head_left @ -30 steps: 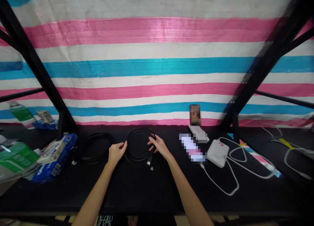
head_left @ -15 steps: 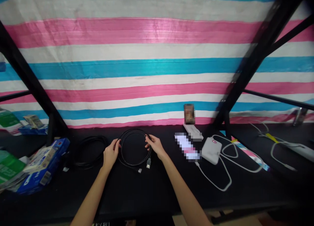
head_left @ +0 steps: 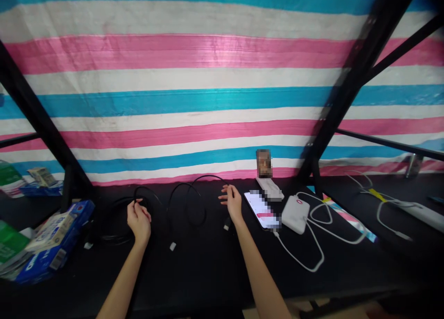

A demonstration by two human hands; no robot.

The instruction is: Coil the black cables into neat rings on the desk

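A thin black USB cable (head_left: 204, 208) runs in loose loops between my hands. My left hand (head_left: 139, 219) is closed round one part of it, beside a second coil of black cable (head_left: 111, 222) on the table. My right hand (head_left: 233, 202) pinches the other part between thumb and forefinger, its remaining fingers extended. Below the right hand hangs a USB plug (head_left: 226, 224); another light-coloured plug (head_left: 172, 246) is nearer the left hand, above or on the black table top (head_left: 194, 282).
To the right are a lit phone (head_left: 260, 208), a white power bank (head_left: 294, 215) with white cables, and a phone on a stand (head_left: 270, 188). Blue packaging (head_left: 55, 245) lies at the left. Black frame posts (head_left: 336, 106) stand before a striped sheet (head_left: 208, 97).
My hands have moved apart, left hand leftward and right hand rightward. The round coil between them has opened into loose, stretched loops. The view has shifted slightly.
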